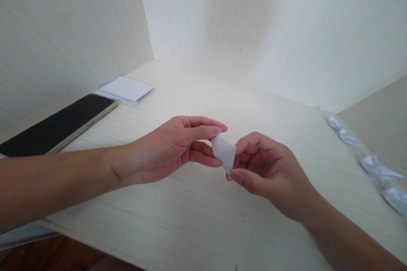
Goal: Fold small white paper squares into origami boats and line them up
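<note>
A small folded piece of white paper [224, 151] hangs between my two hands above a pale wooden desk [197, 203]. My left hand [171, 146] pinches its upper left corner between thumb and fingers. From the right, my right hand [265, 167] grips its lower edge, thumb below and fingers curled behind. Both hands are closed on the paper, a little above the desk surface.
A black phone [57, 125] lies at the left by the wall. A small stack of white paper squares [126, 90] sits behind it. Several folded white paper shapes [378, 168] line the desk's right edge. Pale walls close the back and left.
</note>
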Demonstrator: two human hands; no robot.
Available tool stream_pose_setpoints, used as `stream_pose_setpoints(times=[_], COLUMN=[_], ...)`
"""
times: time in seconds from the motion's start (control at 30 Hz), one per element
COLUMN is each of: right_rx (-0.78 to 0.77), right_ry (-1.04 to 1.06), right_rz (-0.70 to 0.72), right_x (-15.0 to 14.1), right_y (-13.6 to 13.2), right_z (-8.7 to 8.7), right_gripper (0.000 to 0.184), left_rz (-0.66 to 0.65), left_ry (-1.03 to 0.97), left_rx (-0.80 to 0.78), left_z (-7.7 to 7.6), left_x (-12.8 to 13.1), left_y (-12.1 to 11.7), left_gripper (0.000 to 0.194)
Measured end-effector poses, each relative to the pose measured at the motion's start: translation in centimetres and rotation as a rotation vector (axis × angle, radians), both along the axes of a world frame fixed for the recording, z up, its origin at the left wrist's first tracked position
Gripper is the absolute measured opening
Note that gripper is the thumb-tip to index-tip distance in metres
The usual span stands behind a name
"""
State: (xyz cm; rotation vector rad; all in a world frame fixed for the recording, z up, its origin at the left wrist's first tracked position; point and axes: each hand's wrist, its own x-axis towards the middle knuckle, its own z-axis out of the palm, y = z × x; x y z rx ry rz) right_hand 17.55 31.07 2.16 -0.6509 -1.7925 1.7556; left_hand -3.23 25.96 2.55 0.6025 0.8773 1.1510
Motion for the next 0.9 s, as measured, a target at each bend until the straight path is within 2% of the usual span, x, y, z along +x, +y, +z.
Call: stream_pose_setpoints(times=[0.33,0.6,0.9], right_rx=[0.121,0.028,0.039], right_ry=[-0.082,-0.016,-0.008], right_rz=[-0.002,0.083,0.098], right_x=[0.0,0.48,0.33], right_y=[-0.36,-0.34,-0.3], right_z=[0.37,-0.21,-0.09], right_gripper=[0.013,0.02,0.018], left_rz=[-0.03,-0.015,-0.046], left_ry=[0.045,0.036,-0.011], left_rx=[0.05,-0.037,-0.06], left_z=[-0.45,-0.28,-0.29], left_x=[-0.2,-0.18,-0.31], left_y=[0.0,0.28,0.25], left_gripper=[0.008,0.009,0.012])
